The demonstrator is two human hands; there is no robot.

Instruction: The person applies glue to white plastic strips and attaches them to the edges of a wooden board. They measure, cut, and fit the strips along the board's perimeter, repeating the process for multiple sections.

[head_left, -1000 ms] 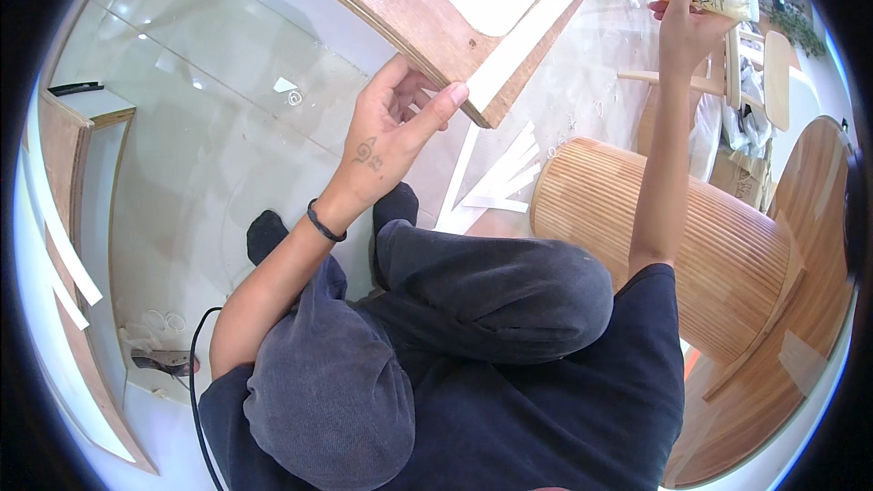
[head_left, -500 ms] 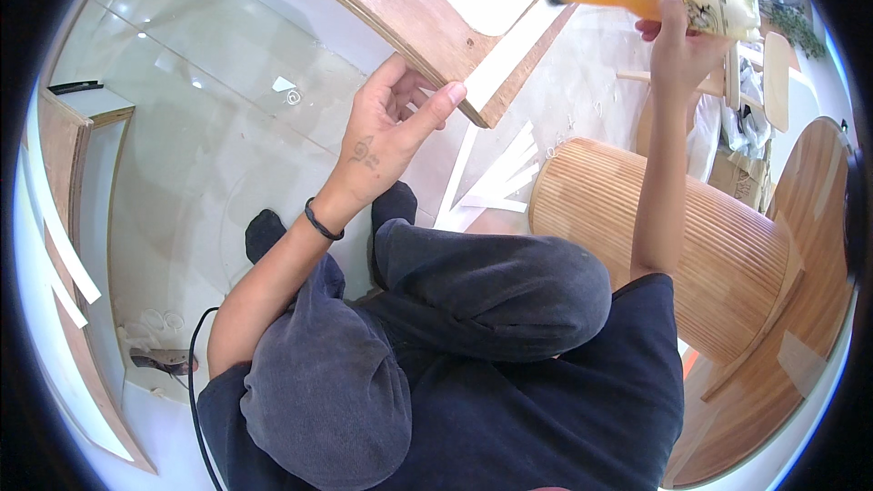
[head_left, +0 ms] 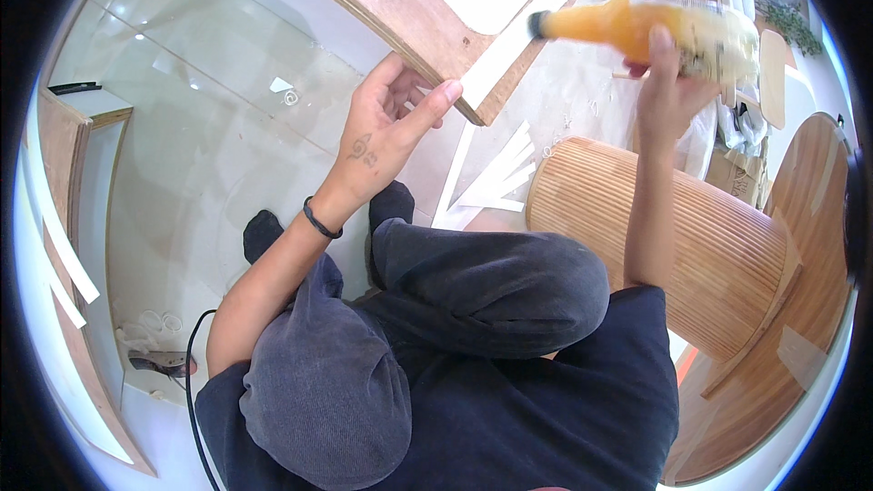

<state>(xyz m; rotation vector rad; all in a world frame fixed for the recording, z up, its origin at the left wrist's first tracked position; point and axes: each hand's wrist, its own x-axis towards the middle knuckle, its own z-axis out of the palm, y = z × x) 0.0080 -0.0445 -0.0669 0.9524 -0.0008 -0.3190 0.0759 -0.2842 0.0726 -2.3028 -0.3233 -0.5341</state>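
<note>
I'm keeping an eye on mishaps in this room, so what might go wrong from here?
The left hand is at the white strip's lower end, on the wooden board's corner; if it slips, the strip may shift.

The orange bottle in the right hand points its dark tip toward the strip and might knock it crooked.

Loose strips on the floor could get stepped on.

Bottle blurred, plywood panel cut off above, left fingers half-hidden
</note>
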